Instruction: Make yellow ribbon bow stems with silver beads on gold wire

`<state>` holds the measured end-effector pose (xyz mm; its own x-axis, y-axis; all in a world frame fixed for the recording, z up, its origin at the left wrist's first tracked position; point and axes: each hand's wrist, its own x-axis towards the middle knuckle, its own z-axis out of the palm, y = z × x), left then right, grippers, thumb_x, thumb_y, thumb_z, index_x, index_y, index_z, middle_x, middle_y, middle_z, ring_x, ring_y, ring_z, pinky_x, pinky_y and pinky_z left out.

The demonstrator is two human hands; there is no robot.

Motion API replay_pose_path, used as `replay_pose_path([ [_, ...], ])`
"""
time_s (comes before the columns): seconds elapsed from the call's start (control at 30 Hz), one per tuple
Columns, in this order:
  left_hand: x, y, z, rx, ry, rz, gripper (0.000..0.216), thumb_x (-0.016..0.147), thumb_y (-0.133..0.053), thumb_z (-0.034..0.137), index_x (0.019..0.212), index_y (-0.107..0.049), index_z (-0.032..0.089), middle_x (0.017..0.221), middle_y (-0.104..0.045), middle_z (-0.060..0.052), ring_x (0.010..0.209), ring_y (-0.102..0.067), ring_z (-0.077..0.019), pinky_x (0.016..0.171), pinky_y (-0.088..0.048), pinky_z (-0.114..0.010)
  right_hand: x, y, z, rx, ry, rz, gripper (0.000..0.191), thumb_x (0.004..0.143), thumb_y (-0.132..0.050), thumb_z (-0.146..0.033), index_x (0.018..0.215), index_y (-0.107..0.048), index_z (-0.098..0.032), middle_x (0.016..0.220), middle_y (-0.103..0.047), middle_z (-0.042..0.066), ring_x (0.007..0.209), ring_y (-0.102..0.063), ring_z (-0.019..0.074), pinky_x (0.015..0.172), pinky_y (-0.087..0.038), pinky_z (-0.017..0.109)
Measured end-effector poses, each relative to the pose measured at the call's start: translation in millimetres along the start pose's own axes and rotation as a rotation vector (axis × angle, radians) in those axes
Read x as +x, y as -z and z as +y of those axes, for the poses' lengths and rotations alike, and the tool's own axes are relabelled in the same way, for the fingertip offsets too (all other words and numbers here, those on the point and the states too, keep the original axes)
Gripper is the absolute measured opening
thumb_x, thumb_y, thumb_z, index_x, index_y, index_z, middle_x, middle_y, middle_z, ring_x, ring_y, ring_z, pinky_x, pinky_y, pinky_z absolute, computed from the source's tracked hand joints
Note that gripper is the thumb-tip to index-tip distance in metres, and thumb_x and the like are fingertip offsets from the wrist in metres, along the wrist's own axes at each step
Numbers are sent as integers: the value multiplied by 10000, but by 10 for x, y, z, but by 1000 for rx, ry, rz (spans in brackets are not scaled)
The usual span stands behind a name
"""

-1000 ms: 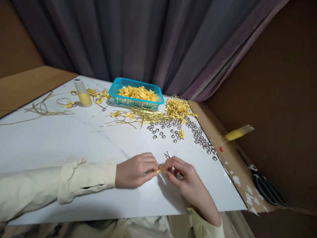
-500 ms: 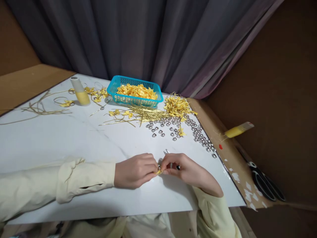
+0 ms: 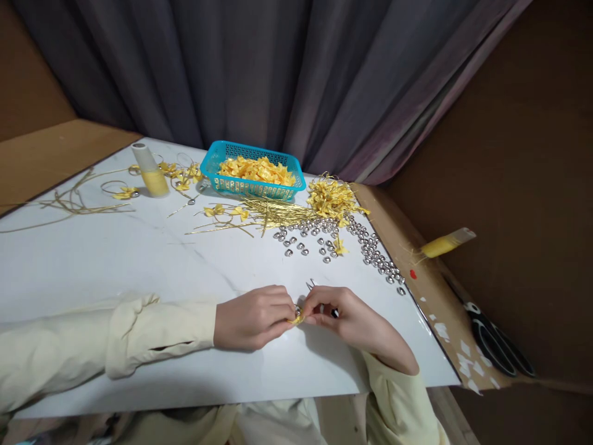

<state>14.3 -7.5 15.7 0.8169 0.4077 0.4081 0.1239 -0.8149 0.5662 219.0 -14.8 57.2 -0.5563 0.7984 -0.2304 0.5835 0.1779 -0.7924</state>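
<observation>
My left hand (image 3: 259,317) and my right hand (image 3: 340,312) meet above the white tabletop near its front edge. Between their fingertips is a small yellow ribbon bow (image 3: 296,319) with a round silver bead (image 3: 298,310) on it. Both hands are closed, pinching the bow from either side; the fingers hide most of it. Thin metal tips (image 3: 311,284) stick out beyond my right hand, and a black part shows under its palm. They look like one slim tool, but its kind and whether the hand grips it I cannot make out.
A blue basket (image 3: 252,190) of yellow bows stands at the back, with gold wires (image 3: 278,213), a pile of finished-looking bows (image 3: 331,198) and scattered silver beads (image 3: 375,253) nearby. A yellow-filled tube (image 3: 152,173) stands left. Black-handled scissors (image 3: 498,343) lie right, beside paper scraps.
Almost nothing differs. The fingertips have shifted very slightly around the bow, and a bit more of its yellow ribbon shows.
</observation>
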Motion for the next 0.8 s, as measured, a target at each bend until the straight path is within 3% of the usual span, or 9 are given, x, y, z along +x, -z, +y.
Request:
replay_pose_path([
  [0.43,-5,-13,-3,65,-45,19,214,902,-371,116,828,-571,114,789,-650,-110,748,-526,-180,727,-443,-303,25,-41,-1,41,-71,0,108,733,-529,-132,729,-637,-141,704,-622,27,614,-509,117,591,-408,234],
  [0.8,-17,-11,-4,90,-42,69,211,905,-376,125,842,-576,115,820,-653,-115,756,-526,-177,723,-454,-303,-98,-325,-90,12,-230,304,89,715,-531,-159,710,-620,-155,649,-626,30,588,-530,139,553,-388,238],
])
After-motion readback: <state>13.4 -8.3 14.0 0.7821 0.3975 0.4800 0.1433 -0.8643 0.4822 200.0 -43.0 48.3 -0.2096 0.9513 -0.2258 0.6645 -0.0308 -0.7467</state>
